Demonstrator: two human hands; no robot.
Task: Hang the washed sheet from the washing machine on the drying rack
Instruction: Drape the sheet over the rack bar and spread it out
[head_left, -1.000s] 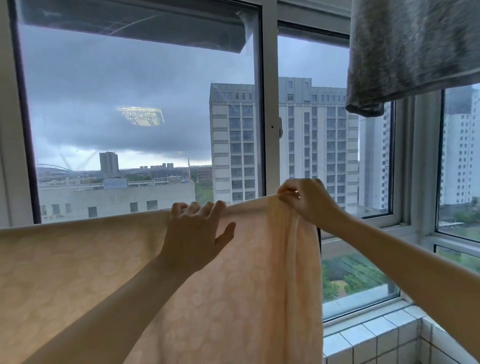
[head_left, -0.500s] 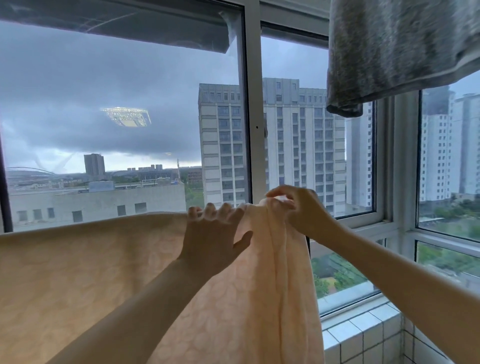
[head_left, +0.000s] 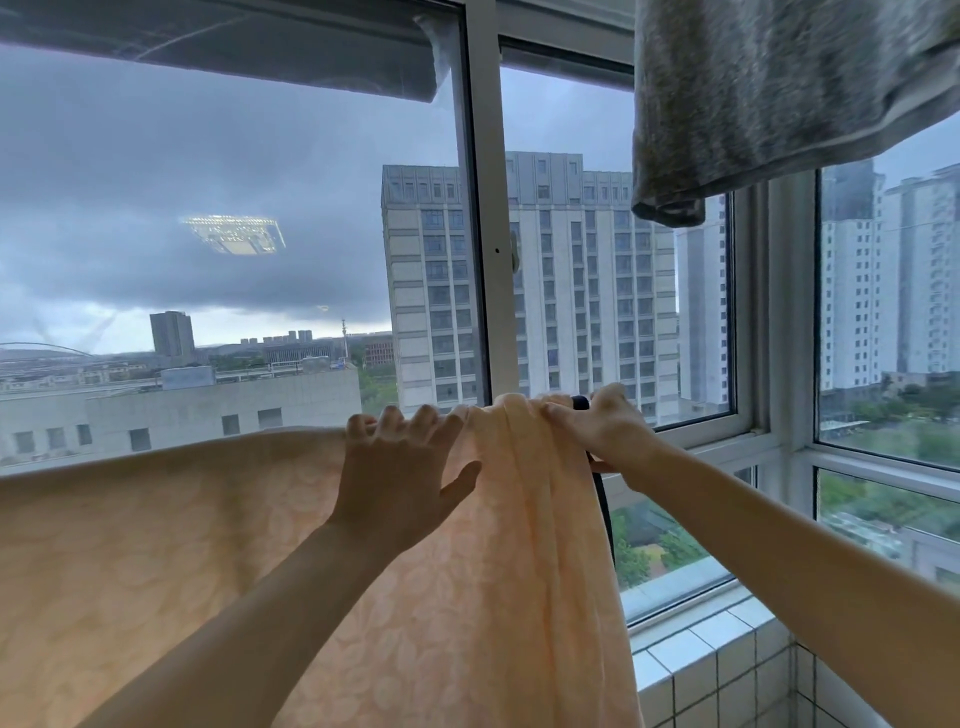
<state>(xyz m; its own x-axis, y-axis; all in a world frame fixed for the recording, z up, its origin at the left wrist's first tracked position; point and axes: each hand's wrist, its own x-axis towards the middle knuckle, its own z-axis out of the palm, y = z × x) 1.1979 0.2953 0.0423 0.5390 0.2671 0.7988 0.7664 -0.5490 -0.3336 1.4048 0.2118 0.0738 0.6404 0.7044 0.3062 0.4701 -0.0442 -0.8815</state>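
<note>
A pale peach sheet (head_left: 171, 545) with a faint flower pattern hangs over a rail of the drying rack, spread across the lower left and bunched into folds at its right end. Only the rack's dark end (head_left: 581, 402) and a dark leg (head_left: 602, 499) show beside the bunched folds. My left hand (head_left: 400, 467) lies flat on the sheet at its top edge, fingers spread over the rail. My right hand (head_left: 597, 428) pinches the bunched top corner of the sheet at the rack's end.
A large window (head_left: 483, 234) with white frames stands right behind the rack, with tall buildings outside. A grey mottled towel (head_left: 769, 93) hangs overhead at the upper right. A white tiled sill (head_left: 711, 660) runs at the lower right.
Both hands have slid to the right along the top of the sheet. The sheet's right end has gathered into tighter folds, and the rack's dark end now shows by my right hand.
</note>
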